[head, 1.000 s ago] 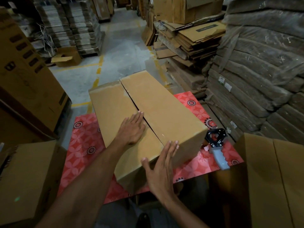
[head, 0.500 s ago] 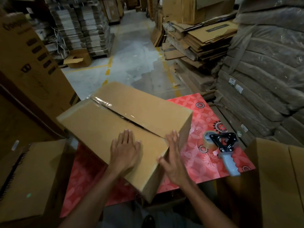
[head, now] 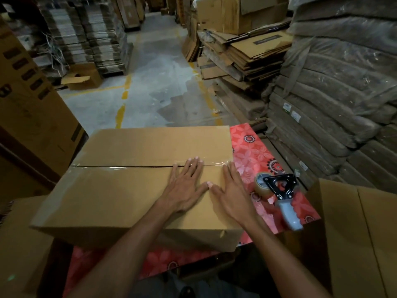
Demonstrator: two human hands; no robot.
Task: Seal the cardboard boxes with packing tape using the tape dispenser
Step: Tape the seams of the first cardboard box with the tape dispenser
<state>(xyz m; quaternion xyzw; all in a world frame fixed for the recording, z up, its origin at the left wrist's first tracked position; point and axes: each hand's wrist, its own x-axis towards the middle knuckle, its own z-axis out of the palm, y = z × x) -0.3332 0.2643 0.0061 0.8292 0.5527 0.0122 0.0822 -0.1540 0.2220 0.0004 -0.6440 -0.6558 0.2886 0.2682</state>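
Both the left hand (head: 184,188) and right hand (head: 233,194) press flat, fingers straight, on the cardboard box (head: 120,190) near its taped seam (head: 129,167). The tape dispenser (head: 281,196) lies just right of the box on the red patterned table (head: 253,151).

Most of floral cloth (head: 253,148) beneath box (head: 129,196).

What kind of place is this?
Likely a warehouse or packing area: stacks of flattened cardboard line a concrete floor marked with yellow lines, and a tape dispenser lies beside the taped box.

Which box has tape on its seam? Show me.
The box under left hand and right hand, on the red cloth; shiny tape lines its seam.
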